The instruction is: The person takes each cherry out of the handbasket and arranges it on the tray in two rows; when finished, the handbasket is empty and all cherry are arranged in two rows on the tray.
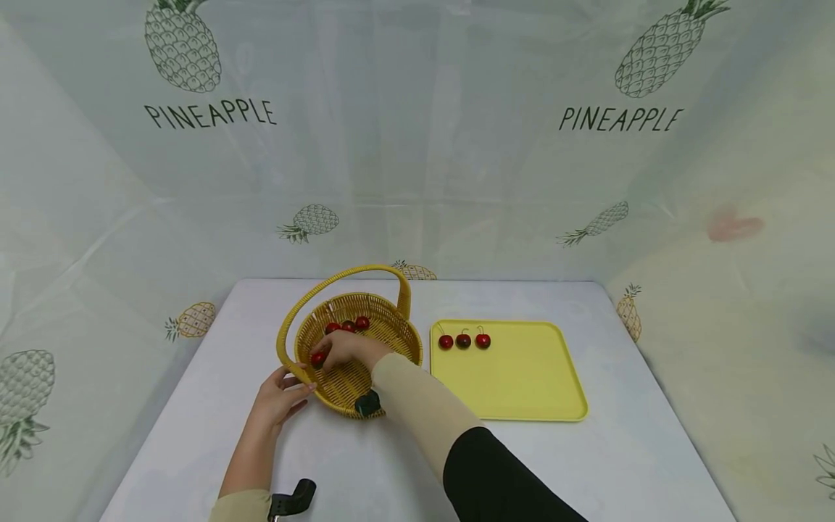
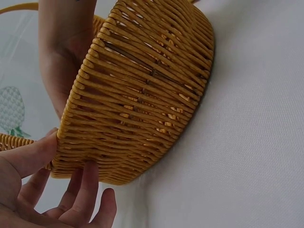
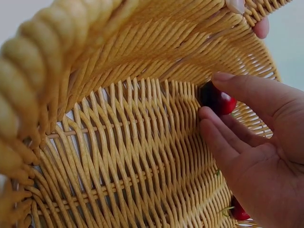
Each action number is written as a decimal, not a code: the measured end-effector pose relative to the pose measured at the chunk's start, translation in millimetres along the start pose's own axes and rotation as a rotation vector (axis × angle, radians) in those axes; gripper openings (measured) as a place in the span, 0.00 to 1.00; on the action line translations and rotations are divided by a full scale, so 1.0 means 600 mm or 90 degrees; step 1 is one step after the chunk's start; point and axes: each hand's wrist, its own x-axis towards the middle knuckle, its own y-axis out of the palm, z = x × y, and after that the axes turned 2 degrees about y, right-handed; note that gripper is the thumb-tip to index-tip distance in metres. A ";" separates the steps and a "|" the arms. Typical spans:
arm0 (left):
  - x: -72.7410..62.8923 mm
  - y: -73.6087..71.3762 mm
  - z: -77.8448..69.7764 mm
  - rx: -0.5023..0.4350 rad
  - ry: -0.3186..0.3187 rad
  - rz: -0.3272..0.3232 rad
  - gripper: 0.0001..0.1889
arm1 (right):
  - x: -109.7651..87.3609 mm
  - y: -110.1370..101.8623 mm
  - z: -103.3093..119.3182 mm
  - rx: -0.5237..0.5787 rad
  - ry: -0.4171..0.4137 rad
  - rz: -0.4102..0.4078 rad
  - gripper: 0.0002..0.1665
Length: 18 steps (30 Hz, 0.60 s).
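A yellow woven basket with a tall arched handle stands on the left of the table. My left hand grips its near-left rim by the handle's foot, thumb on the rim and fingertips against the outer weave. Inside the basket, my right hand pinches a dark red cherry between thumb and fingers, close to the left inner wall. Other cherries lie at the basket's far side, partly hidden by the hand. Another cherry shows below the palm in the right wrist view.
A yellow rectangular tray lies right of the basket, with three stemmed cherries in a row at its far-left corner. The white table meets a pineapple-printed curtain at the back and sides. The right forearm crosses the basket's near-right rim.
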 end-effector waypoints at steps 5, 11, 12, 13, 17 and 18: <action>-0.001 0.000 -0.001 -0.002 0.001 0.000 0.30 | -0.002 -0.001 0.001 -0.006 -0.005 -0.006 0.25; -0.001 0.001 -0.001 -0.008 -0.004 0.007 0.30 | -0.007 -0.005 -0.001 -0.001 -0.017 -0.008 0.23; -0.001 0.001 -0.001 -0.007 -0.004 0.007 0.30 | -0.008 -0.006 -0.002 0.003 -0.022 -0.008 0.23; -0.001 0.001 -0.001 -0.009 -0.005 0.008 0.30 | -0.009 -0.007 -0.003 0.008 -0.028 -0.008 0.23; -0.001 -0.001 -0.001 -0.010 -0.004 0.011 0.30 | -0.013 -0.015 -0.007 0.024 -0.044 -0.013 0.23; -0.001 -0.001 -0.001 -0.011 -0.005 0.012 0.30 | -0.014 -0.017 -0.007 0.028 -0.046 -0.014 0.23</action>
